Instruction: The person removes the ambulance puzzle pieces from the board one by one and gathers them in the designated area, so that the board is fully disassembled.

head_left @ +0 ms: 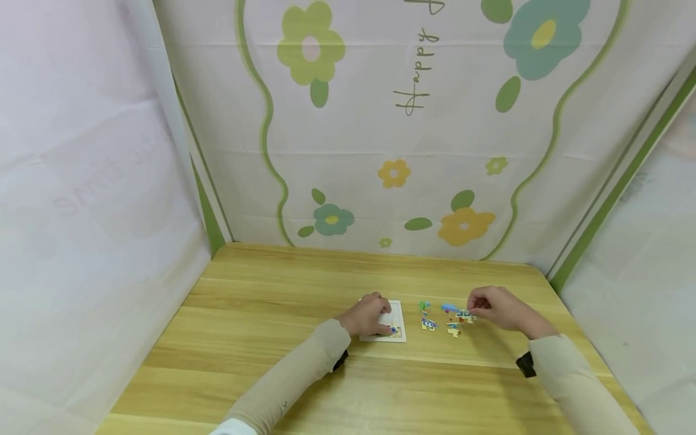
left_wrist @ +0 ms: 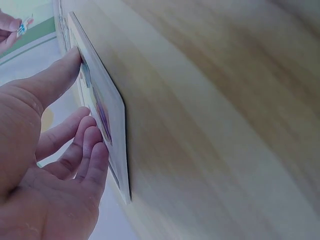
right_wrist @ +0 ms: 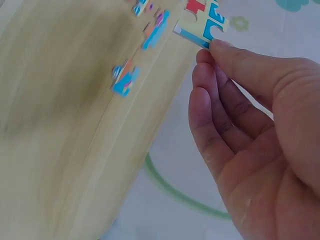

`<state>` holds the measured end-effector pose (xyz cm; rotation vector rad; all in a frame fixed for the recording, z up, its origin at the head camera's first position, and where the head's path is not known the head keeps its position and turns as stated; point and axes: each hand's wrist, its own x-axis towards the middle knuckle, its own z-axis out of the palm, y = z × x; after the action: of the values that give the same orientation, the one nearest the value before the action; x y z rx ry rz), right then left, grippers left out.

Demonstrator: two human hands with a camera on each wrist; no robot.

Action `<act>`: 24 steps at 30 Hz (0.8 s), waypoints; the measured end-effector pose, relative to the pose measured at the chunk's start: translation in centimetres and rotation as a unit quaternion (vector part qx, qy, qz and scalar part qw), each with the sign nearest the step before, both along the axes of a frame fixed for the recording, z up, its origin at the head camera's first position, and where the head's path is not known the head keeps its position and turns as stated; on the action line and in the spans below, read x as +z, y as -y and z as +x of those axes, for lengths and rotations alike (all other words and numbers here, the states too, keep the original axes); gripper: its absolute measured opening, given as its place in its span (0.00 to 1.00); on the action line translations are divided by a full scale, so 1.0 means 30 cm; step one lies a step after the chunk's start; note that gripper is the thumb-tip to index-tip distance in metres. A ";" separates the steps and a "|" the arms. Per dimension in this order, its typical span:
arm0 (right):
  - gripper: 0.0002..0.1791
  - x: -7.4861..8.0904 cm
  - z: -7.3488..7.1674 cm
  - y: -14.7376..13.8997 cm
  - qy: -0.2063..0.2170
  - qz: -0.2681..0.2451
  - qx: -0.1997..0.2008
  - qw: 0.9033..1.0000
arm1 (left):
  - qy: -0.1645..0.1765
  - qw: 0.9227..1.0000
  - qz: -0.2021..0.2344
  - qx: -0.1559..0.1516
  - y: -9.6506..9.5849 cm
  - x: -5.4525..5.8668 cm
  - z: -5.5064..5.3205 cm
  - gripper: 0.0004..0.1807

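My left hand (head_left: 367, 316) rests on a white-edged jigsaw puzzle tray (head_left: 401, 323) lying on the table. In the left wrist view, its thumb and fingertips touch the tray's face, where some coloured picture shows between them; the hand covers much of the tray in the head view. My right hand (head_left: 498, 308) pinches a jigsaw piece (right_wrist: 195, 26) between thumb and fingertips, over the loose pieces. This piece is pale yellow with blue and red shapes and one straight blue edge.
Several loose jigsaw pieces lie right of the tray, among them a blue-and-yellow one (head_left: 429, 324), a green one (head_left: 423, 306) and a pale yellow one (head_left: 454, 331). The wooden table (head_left: 261, 302) meets a flower-printed cloth wall (head_left: 353, 139) behind; cloth also hangs on both sides.
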<state>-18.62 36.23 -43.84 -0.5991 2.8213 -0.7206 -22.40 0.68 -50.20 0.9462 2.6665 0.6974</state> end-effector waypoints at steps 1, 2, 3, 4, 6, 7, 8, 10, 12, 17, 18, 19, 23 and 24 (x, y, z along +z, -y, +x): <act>0.04 -0.004 0.001 -0.017 0.005 -0.003 -0.003 1.000 | 0.000 1.000 -0.001 0.001 0.001 0.000 0.001 0.26; 0.04 -0.010 0.002 -0.033 0.011 -0.007 -0.006 1.000 | -0.001 1.000 -0.002 0.001 0.002 0.000 0.001 0.26; 0.04 -0.017 0.002 -0.048 0.020 -0.012 -0.009 1.000 | -0.001 1.000 -0.003 0.001 0.003 -0.001 0.002 0.26; 0.04 -0.023 0.003 -0.062 0.029 -0.018 -0.012 0.999 | -0.001 1.000 -0.004 0.001 0.004 -0.002 0.002 0.26; 0.04 -0.037 0.006 -0.086 0.043 -0.028 -0.017 0.999 | -0.003 1.000 -0.006 0.001 0.005 -0.003 0.003 0.26; 0.04 -0.044 0.008 -0.096 0.048 -0.032 -0.019 0.998 | -0.004 1.000 -0.005 0.000 0.005 -0.003 0.003 0.26; 0.04 -0.051 0.010 -0.105 0.051 -0.037 -0.022 0.998 | -0.005 1.000 -0.004 -0.001 0.005 -0.004 0.003 0.26; 0.05 -0.065 0.015 -0.118 0.052 -0.047 -0.026 0.997 | -0.005 1.000 -0.003 -0.003 0.005 -0.005 0.003 0.27; 0.05 -0.080 0.019 -0.127 0.046 -0.056 -0.024 0.997 | -0.003 1.000 0.000 -0.005 0.006 -0.005 0.004 0.27; 0.06 -0.122 0.028 -0.147 0.036 -0.065 -0.024 0.997 | -0.006 1.000 0.001 -0.004 0.006 -0.008 0.004 0.26; 0.06 -0.131 0.029 -0.151 0.035 -0.065 -0.030 0.997 | -0.008 1.000 0.000 -0.004 0.006 -0.009 0.003 0.26; 0.05 -0.139 0.030 -0.155 0.036 -0.064 -0.037 0.997 | -0.011 1.000 -0.001 -0.004 0.006 -0.011 0.001 0.26; 0.05 -0.169 0.031 -0.168 0.033 -0.056 -0.049 0.997 | -0.014 1.000 -0.003 -0.004 0.005 -0.021 -0.004 0.26; 0.05 -0.175 0.030 -0.169 0.035 -0.058 -0.051 0.996 | -0.013 1.000 -0.003 -0.004 0.005 -0.023 -0.005 0.27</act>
<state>-17.72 41.31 -49.09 -0.4396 2.7759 -0.9098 -22.55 0.54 -50.90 0.9693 2.6851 0.6799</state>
